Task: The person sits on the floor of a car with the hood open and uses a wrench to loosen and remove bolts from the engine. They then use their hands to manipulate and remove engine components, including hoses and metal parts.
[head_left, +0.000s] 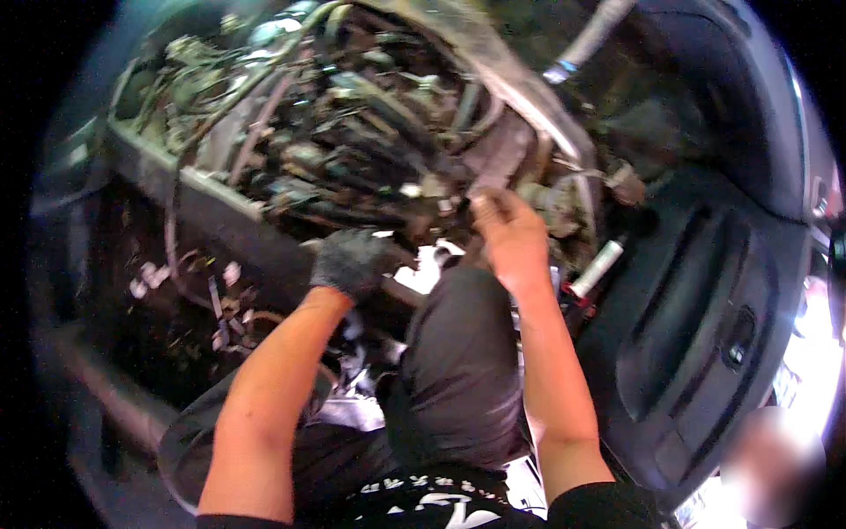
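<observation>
My left hand (348,263), in a dark grey glove, is closed at the near edge of a mass of wiring (352,159). A small pale piece shows by its fingertips; what the fingers hold is blurred. My bare right hand (513,236) reaches to the right end of that wiring. Its fingers are bent and pressed together beside a brownish flat part (500,159), and whatever they grip is hidden. Between my hands, above my knee, lies a bright white patch (430,267) whose kind I cannot make out.
A dark door panel (696,309) stands open on my right. Near it lies a white tube-shaped thing (597,269). Loose wires with pale connectors (231,304) hang at the left, below a long grey frame edge (189,181). A blurred person (771,454) is at the lower right.
</observation>
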{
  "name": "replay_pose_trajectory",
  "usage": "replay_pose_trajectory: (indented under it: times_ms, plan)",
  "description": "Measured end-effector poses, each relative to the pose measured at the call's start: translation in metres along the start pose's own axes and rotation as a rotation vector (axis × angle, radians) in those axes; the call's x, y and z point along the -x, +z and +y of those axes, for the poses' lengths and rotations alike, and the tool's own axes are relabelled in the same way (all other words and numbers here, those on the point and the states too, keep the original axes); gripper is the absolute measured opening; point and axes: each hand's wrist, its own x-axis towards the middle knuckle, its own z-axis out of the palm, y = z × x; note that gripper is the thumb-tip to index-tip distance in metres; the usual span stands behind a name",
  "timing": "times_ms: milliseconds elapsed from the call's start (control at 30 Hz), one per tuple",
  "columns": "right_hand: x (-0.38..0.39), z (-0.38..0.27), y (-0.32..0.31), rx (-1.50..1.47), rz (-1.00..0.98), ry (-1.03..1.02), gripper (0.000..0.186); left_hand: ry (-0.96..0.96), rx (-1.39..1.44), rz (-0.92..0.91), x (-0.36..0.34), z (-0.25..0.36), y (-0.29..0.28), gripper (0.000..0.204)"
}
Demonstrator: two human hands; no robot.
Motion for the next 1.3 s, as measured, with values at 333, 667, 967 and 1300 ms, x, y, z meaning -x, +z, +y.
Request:
replay_pose_trajectory:
  times_ms: [333,667,967,1300]
  plan:
    - [-0.095,0.128,-0.096,0.151,0.137,0.326,0.037,-0.002,-0.138,-0.077,0.000,-0.007,0.030,0.025]
    - [-0.114,0.174,-0.200,0.333,0.739,-0.040,0.033,0.014,-0.165,-0.057,-0.008,0.003,0.026,0.019]
    - [-0.177,0.159,-0.250,-0.970,0.482,0.699,0.047,0.031,-0.136,0.009,-0.007,-0.002,0.034,0.013]
    - [-0.088,0.131,-0.217,-1.012,0.798,0.196,0.046,0.024,-0.113,-0.011,0.003,-0.011,0.030,0.026]
